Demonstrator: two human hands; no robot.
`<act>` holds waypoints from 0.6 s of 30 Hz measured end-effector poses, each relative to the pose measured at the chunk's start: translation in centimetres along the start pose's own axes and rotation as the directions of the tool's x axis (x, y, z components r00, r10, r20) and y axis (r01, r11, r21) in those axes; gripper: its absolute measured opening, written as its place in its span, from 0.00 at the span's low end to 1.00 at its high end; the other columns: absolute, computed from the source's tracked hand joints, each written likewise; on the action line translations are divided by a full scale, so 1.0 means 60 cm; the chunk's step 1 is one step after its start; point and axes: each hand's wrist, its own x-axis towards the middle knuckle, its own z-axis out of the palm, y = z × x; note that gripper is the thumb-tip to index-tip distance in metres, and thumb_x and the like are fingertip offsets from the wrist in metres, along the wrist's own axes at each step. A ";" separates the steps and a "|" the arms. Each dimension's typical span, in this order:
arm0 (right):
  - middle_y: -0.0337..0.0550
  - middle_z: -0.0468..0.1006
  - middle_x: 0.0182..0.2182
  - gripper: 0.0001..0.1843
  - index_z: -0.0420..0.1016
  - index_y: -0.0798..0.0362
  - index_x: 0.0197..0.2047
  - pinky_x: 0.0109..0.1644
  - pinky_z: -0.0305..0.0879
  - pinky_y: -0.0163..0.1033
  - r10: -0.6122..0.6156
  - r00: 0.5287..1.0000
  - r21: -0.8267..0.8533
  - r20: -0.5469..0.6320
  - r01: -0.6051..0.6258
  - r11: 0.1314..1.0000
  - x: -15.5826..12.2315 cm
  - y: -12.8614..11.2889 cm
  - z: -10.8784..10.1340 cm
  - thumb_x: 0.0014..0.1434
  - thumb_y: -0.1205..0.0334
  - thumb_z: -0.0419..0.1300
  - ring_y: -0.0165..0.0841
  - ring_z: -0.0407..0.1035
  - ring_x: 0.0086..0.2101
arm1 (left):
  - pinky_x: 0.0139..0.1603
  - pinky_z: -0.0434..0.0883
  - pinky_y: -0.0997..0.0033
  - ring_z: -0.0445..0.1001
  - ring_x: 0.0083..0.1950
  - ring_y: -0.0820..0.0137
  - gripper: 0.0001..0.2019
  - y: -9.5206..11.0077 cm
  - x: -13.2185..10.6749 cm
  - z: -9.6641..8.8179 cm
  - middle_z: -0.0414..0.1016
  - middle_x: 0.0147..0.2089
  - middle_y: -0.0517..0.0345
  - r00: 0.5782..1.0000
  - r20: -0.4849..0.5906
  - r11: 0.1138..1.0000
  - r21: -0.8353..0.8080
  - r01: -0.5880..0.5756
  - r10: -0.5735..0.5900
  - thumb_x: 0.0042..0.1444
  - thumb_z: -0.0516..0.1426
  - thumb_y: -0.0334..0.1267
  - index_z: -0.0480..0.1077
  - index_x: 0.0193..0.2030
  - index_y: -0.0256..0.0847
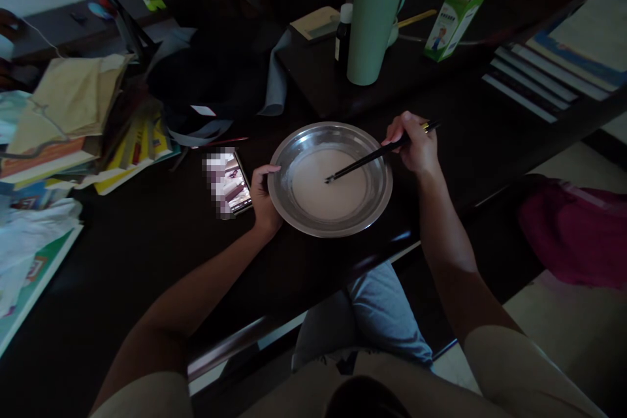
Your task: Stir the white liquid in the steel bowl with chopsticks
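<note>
A shiny metal bowl (377,199) holding pale, milky liquid sits on the dark table (147,241) in front of me. My left hand (264,196) grips the bowl's left rim, thumb over the edge. My right hand (414,144) is closed around black chopsticks (372,157), whose tips dip into the liquid near the bowl's middle.
A phone (230,183) with a lit screen lies just left of the bowl. Books and papers (73,124) are piled at the left. Behind the bowl stand a tall green flask (375,13), a small dark bottle (343,36) and a carton (453,19). Stacked books (553,59) lie at the right.
</note>
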 end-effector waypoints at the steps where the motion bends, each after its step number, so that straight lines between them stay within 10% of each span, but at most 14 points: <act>1: 0.38 0.66 0.16 0.38 0.67 0.47 0.18 0.21 0.53 0.40 -0.001 1.000 -0.007 0.000 0.001 1.000 -0.001 -0.001 -0.002 0.58 0.21 0.62 0.30 0.59 0.19 | 0.41 0.74 0.68 0.75 0.39 0.69 0.14 0.001 0.000 0.000 0.77 0.40 0.62 1.000 -0.001 1.000 0.003 -0.001 0.001 0.53 0.75 0.45 0.78 0.42 0.49; 7: 0.40 0.79 0.21 0.31 0.77 0.48 0.22 0.22 0.59 0.37 0.053 0.977 -0.059 0.208 -0.041 0.997 -0.016 -0.009 0.001 0.56 0.29 0.71 0.29 0.68 0.22 | 0.41 0.73 0.69 0.75 0.39 0.70 0.14 -0.002 -0.001 -0.001 0.78 0.40 0.62 1.000 -0.011 1.000 -0.005 0.011 -0.011 0.53 0.75 0.44 0.79 0.42 0.49; 18: 0.39 0.72 0.17 0.37 0.68 0.48 0.19 0.17 0.49 0.36 0.028 0.998 0.016 0.053 -0.029 0.999 0.000 0.004 -0.010 0.58 0.24 0.65 0.26 0.59 0.17 | 0.42 0.74 0.70 0.76 0.39 0.70 0.14 -0.003 -0.001 -0.002 0.79 0.40 0.63 1.000 -0.010 1.000 -0.013 0.029 -0.029 0.53 0.75 0.43 0.79 0.43 0.49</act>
